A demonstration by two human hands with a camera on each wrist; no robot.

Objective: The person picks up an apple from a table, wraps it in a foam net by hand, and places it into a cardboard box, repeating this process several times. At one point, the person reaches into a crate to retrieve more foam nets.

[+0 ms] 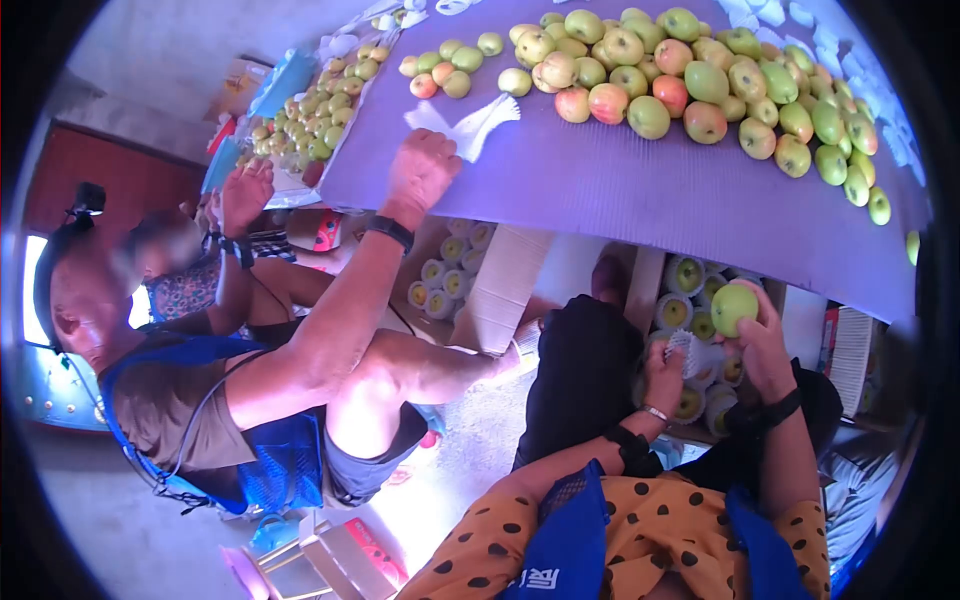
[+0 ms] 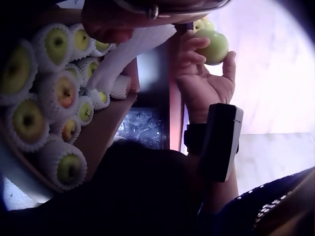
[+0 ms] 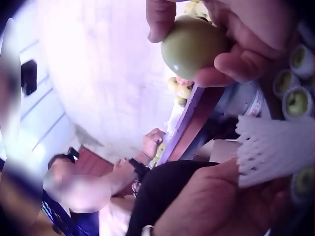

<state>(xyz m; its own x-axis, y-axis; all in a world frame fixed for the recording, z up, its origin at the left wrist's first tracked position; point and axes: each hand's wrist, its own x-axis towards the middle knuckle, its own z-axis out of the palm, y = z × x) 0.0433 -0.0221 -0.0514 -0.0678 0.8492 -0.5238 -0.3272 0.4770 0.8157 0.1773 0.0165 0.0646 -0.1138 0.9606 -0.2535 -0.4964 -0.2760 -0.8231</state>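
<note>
My right hand [image 1: 765,350] grips a green apple [image 1: 735,309] above an open carton. In the right wrist view, thumb and fingers are curled round the apple [image 3: 194,46]. My left hand [image 1: 662,378] pinches a white foam net sleeve [image 1: 687,350] just left of the apple. The sleeve [image 3: 275,150] hangs flattened from those fingers, apart from the apple. Beneath both hands, the carton holds several apples in foam nets [image 1: 675,314], also seen as netted apples [image 2: 65,93] in the left wrist view.
A purple corrugated table [image 1: 620,185] bears a heap of loose apples [image 1: 707,82] and a foam sleeve [image 1: 470,128]. On the left sits another person [image 1: 290,380], one arm reaching over the table edge. A second carton of netted apples [image 1: 452,265] stands between us.
</note>
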